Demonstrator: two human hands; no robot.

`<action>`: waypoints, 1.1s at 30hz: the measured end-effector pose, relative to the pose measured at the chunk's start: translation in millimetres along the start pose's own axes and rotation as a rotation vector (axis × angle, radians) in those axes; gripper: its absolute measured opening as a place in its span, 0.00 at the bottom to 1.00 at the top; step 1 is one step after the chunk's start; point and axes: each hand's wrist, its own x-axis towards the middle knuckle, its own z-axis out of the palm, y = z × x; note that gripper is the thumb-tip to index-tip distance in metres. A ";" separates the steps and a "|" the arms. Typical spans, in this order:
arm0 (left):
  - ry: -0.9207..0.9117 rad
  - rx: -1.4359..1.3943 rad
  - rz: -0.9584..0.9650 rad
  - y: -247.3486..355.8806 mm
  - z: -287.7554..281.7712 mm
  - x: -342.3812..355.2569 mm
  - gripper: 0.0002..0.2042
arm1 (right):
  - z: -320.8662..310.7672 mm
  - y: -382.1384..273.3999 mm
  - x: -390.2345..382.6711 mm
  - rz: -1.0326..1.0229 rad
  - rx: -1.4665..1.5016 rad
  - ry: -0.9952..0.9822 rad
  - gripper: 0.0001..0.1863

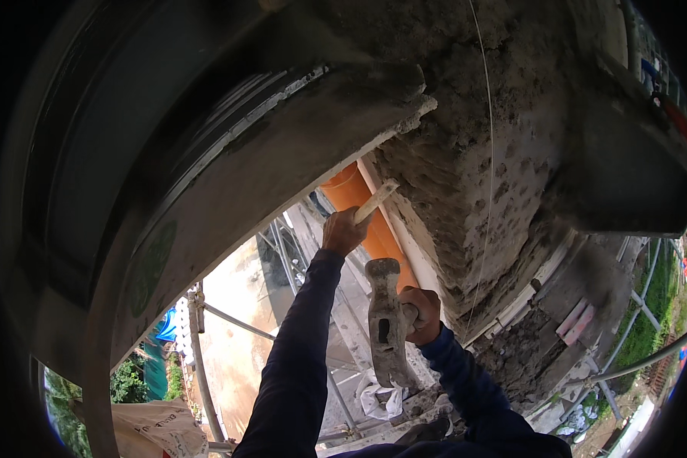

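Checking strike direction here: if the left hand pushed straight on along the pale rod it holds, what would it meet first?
Probably the rough grey mortar-covered wall: the left hand aims the pale wooden rod up-right at its edge, though depth is unclear.

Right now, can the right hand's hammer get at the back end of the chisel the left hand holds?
Probably yes. The right hand holds the hammer just below the left hand, which grips the pale chisel against the rough wall. The chisel's back end is hidden inside the fist.

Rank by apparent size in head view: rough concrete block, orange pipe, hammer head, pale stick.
1. Rough grey concrete block, by far.
2. Orange plastic pipe and mortar-caked hammer head: alike; the hammer is nearer the camera, so unsure.
3. Pale wooden stick.
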 end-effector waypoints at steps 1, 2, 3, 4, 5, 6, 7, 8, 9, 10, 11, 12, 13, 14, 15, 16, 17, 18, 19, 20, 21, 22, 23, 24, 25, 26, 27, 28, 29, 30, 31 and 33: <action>-0.015 -0.006 -0.010 -1.3 0.8 0.0 0.17 | -1.5 -2.5 0.9 -0.011 -0.013 -0.006 0.21; -0.029 -0.011 -0.020 -2.3 0.9 0.2 0.17 | -3.1 -4.8 2.7 -0.022 -0.026 -0.012 0.21; -0.044 -0.017 -0.031 -3.4 1.1 0.3 0.17 | -4.7 -6.5 4.6 -0.032 -0.039 -0.018 0.21; -0.049 -0.036 -0.029 -7.9 4.2 0.7 0.17 | -4.6 -8.0 7.2 -0.093 -0.017 -0.013 0.21; -0.051 -0.054 -0.030 -12.3 5.9 1.3 0.16 | -3.0 -10.0 11.4 -0.155 0.007 -0.009 0.21; -0.053 -0.072 -0.030 -16.9 7.5 1.4 0.16 | -2.3 -10.0 15.2 -0.218 0.031 -0.004 0.21; -0.051 -0.067 -0.036 -21.7 8.8 0.8 0.16 | -2.3 -1.8 17.2 -0.226 0.016 0.015 0.21; -0.051 -0.064 -0.037 -20.8 8.4 1.3 0.16 | -2.9 14.1 17.5 -0.236 -0.005 0.036 0.22; -0.048 -0.064 -0.033 -18.1 8.0 3.3 0.16 | -4.1 30.4 16.2 -0.250 -0.029 0.057 0.23; -0.068 -0.072 -0.014 -17.6 5.5 5.1 0.16 | -3.0 47.5 10.9 0.013 -0.152 0.064 0.24; -0.091 -0.084 0.007 -16.8 5.4 8.2 0.16 | -2.9 64.5 5.4 0.278 -0.277 0.071 0.26; -0.115 -0.095 0.021 -18.9 7.3 6.4 0.16 | -3.4 79.8 8.3 0.591 -0.292 0.028 0.28; -0.121 -0.139 -0.027 -24.9 10.1 3.6 0.16 | -4.6 87.7 -0.5 0.437 -0.481 0.050 0.26; -0.108 -0.174 -0.079 -37.3 11.8 3.9 0.17 | 2.4 77.0 -6.1 0.492 -0.426 0.025 0.26; -0.118 -0.212 -0.082 -38.2 13.3 0.4 0.16 | 2.1 58.8 -14.6 0.554 -0.388 0.001 0.26; -0.110 -0.253 -0.077 -38.4 14.9 6.0 0.16 | -0.7 48.4 -15.9 0.585 -0.269 -0.028 0.26; -0.073 -0.198 -0.069 -44.3 18.6 7.1 0.16 | -0.3 36.9 -14.4 0.461 -0.193 -0.003 0.25; -0.039 -0.148 -0.065 -48.3 23.1 5.6 0.16 | 2.2 23.8 -13.3 0.344 -0.121 0.019 0.25; -0.074 -0.204 -0.117 -53.6 25.1 5.2 0.15 | 5.1 12.5 -11.9 0.226 -0.047 0.039 0.24; -0.116 -0.263 -0.168 -49.6 28.9 4.6 0.14 | 2.7 8.0 -4.4 0.114 -0.034 0.043 0.22; -0.093 -0.212 -0.139 -34.2 26.8 2.8 0.15 | -1.8 14.8 1.3 0.078 -0.054 0.060 0.22; -0.068 -0.162 -0.110 -18.5 25.1 0.5 0.15 | -6.6 27.2 5.6 0.041 -0.074 0.076 0.22; -0.029 -0.100 -0.087 -11.8 17.8 -2.5 0.16 | -6.2 38.3 9.9 -0.003 -0.077 0.085 0.22; -0.023 -0.103 -0.067 -1.9 17.7 3.2 0.17 | -12.7 46.9 14.0 0.193 -0.113 0.112 0.23; -0.013 -0.086 -0.076 -6.8 17.3 1.1 0.18 | -4.0 73.4 13.4 0.371 -0.136 0.160 0.24; -0.009 -0.084 -0.080 -10.1 19.8 -1.6 0.19 | -9.1 76.3 14.0 0.479 -0.166 0.138 0.24; -0.047 -0.102 -0.116 -13.9 19.4 -3.8 0.20 | -13.7 78.4 19.4 0.574 -0.192 0.126 0.25; -0.085 -0.122 -0.149 -17.9 19.3 -13.9 0.20 | -9.9 72.9 7.4 0.641 -0.178 0.095 0.25; -0.114 -0.147 -0.186 -20.4 20.3 -24.8 0.21 | -5.4 65.6 -13.4 0.703 -0.168 0.053 0.25; -0.116 -0.195 -0.237 -24.1 21.4 -40.1 0.21 | -0.8 46.1 -28.8 0.699 -0.134 0.032 0.25; -0.127 -0.233 -0.293 -27.6 22.3 -55.0 0.22 | 5.9 42.7 -50.2 0.665 -0.101 0.016 0.24; -0.117 -0.412 -0.200 -47.5 33.5 -69.7 0.16 | 14.6 24.0 -74.0 0.625 -0.159 -0.059 0.24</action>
